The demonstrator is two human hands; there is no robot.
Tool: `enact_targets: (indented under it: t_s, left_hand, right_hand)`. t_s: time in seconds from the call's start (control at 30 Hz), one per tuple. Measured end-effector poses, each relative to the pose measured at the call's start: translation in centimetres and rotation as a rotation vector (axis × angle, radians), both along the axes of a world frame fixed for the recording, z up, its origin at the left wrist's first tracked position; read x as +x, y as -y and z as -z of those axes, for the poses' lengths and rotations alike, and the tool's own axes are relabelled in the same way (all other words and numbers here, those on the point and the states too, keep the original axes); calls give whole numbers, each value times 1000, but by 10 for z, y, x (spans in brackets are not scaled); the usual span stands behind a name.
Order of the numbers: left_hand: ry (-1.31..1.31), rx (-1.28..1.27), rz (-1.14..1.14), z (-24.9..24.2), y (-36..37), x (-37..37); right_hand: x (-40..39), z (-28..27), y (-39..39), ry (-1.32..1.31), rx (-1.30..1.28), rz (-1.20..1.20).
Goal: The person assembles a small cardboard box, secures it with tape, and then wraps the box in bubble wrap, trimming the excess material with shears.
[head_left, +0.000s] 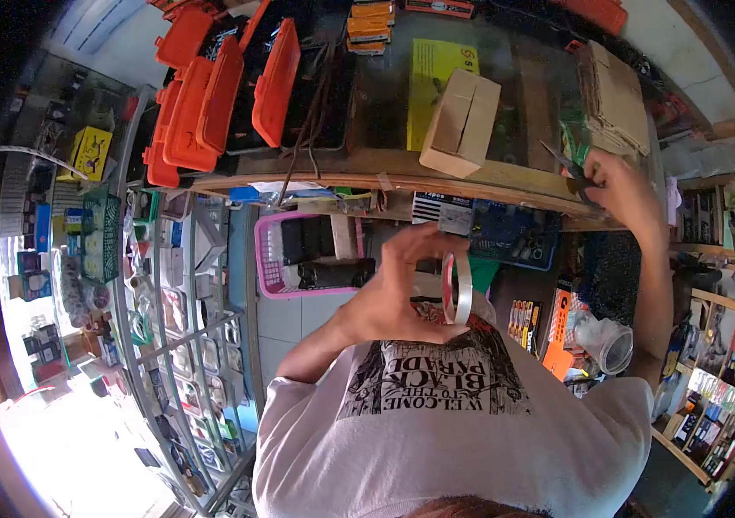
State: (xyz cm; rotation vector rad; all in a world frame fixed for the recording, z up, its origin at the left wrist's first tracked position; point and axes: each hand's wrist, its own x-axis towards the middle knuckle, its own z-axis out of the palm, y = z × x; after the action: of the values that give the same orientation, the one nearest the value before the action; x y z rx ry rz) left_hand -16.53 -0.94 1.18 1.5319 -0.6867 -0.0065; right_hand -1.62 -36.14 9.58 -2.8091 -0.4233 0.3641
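My left hand [398,289] is closed around the edge of a roll of tape [464,289], thumb below and fingers above. The roll stands on edge before my chest, pale outside and reddish inside. Out over the right end of the wooden-edged counter [342,168], my right hand [616,192] grips what looks like scissors [568,162], their dark point aimed to the upper left. My fingers hide most of the handles. A closed cardboard box [462,121] rests on the counter between my hands, near its front edge.
Orange cases [216,108] line the counter's left side. A yellow package [437,73] lies behind the box, and flattened cardboard [614,99] leans at the right. Below the counter are a pink basket [268,259] and a blue crate [523,237]. Metal-framed shelving [186,345] stands left.
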Motion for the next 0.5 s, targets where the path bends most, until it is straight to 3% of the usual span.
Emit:
enact_targets:
  t_s: [0.23, 0.33, 0.4, 0.5]
  left_hand:
    - [301, -91, -97, -44, 14, 27]
    - [352, -76, -110, -54, 18, 34]
    - [364, -105, -109, -54, 21, 38]
    - [437, 155, -155, -68, 17, 39]
  right_hand:
    - [13, 12, -7, 323, -143, -83]
    - [-24, -28, -53, 189, 365, -27]
    - [-54, -44, -73, 241, 685, -261]
    - [-79, -44, -96, 391, 776, -434]
